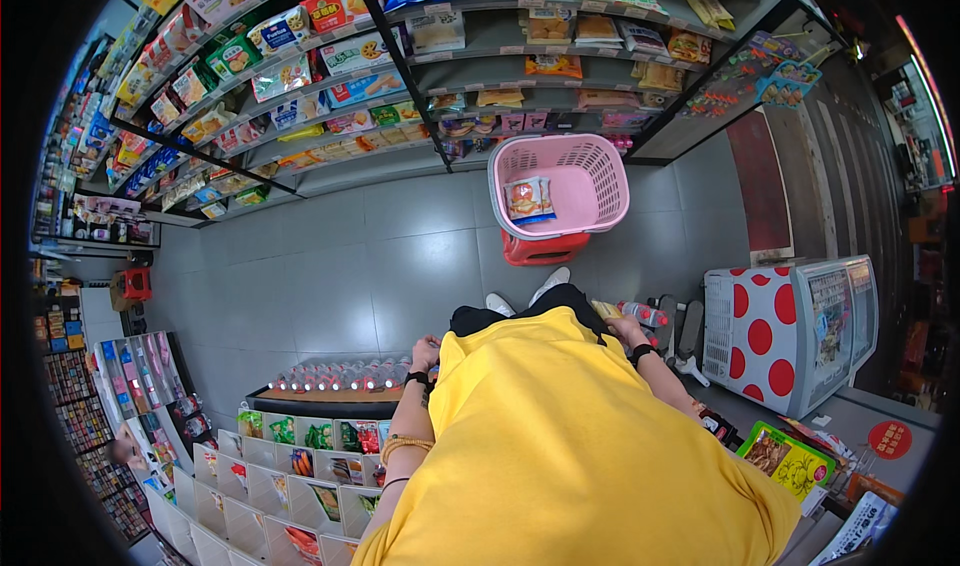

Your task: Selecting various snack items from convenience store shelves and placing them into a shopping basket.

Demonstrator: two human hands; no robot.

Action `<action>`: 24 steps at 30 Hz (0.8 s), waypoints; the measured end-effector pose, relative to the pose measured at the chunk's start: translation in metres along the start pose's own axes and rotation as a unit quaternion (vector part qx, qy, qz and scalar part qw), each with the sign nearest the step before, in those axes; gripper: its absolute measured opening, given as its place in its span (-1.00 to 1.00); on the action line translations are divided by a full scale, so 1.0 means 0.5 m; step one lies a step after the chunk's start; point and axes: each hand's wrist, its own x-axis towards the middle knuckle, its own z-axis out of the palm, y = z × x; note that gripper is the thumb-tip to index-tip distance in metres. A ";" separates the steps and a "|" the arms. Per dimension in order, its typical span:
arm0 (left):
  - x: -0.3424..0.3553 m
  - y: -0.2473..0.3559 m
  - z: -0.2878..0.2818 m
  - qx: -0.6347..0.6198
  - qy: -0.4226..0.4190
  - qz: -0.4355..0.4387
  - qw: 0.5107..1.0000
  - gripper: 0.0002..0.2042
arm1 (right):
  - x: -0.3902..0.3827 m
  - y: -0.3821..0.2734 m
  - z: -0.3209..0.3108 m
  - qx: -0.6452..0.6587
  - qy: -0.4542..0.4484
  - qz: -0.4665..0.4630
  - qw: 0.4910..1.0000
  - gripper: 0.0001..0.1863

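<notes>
My left hand hangs beside my body with its fingers curled; whether it holds anything is hidden. My right hand, at my other side, is closed on a pale yellow packet, partly hidden behind my yellow top. In front of my feet a pink slotted basket rests on a red stool. Two overlapping snack packs lie in the left part of the basket. Several clear bottles stand just beyond my right hand.
Stocked shelves span the front. Behind me are a compartment rack of snacks and bottles on a ledge. A dotted display freezer stands right, beside a counter. Grey tiled floor lies left of the basket.
</notes>
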 end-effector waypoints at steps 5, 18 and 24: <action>0.007 -0.015 0.001 -0.016 -0.013 -0.004 1.000 -0.68 | -0.010 -0.006 -0.003 -0.004 -0.011 0.002 1.000 -0.47; -0.015 0.022 -0.011 0.021 -0.008 -0.024 0.999 -0.70 | -0.008 -0.007 -0.005 0.010 -0.002 0.009 1.000 -0.45; -0.023 0.023 -0.012 0.005 -0.004 -0.021 1.000 -0.68 | 0.019 0.015 0.005 0.013 0.000 0.011 1.000 -0.44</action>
